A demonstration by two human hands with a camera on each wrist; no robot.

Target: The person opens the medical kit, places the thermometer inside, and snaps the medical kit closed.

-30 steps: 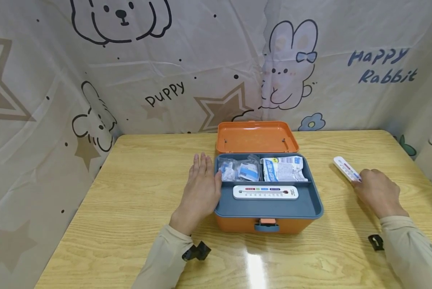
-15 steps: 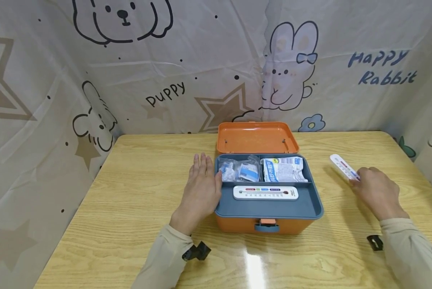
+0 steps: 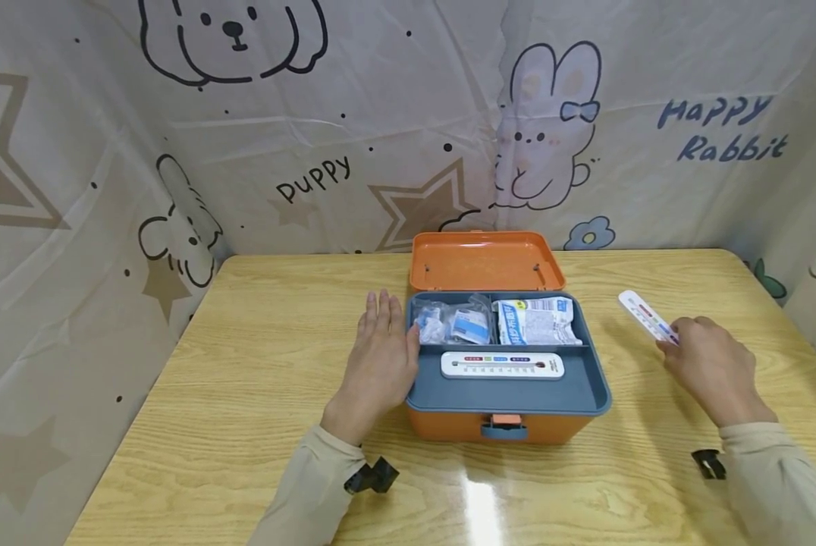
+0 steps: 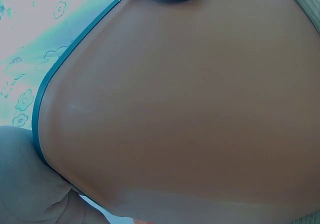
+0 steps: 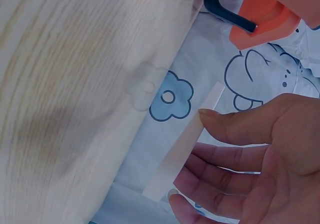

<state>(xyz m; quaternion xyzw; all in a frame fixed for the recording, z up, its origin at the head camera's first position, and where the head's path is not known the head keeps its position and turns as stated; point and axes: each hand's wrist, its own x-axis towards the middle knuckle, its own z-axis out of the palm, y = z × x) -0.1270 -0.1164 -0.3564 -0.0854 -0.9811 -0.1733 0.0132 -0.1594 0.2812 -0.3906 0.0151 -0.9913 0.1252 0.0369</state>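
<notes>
Strip [image 3: 645,315] pinched in R hand [image 3: 711,370], L hand [image 3: 378,362] straight-fingered.

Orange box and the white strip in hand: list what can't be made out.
Head view: orange box interior beneath the blue tray, covered by it.
Head view: markings along the white strip, partly hidden by the right hand.
Head view: lettering on the thermometer, too small.

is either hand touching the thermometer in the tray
No, the thermometer lies clear of the left hand beside the box and the right hand holding a white strip.
</notes>
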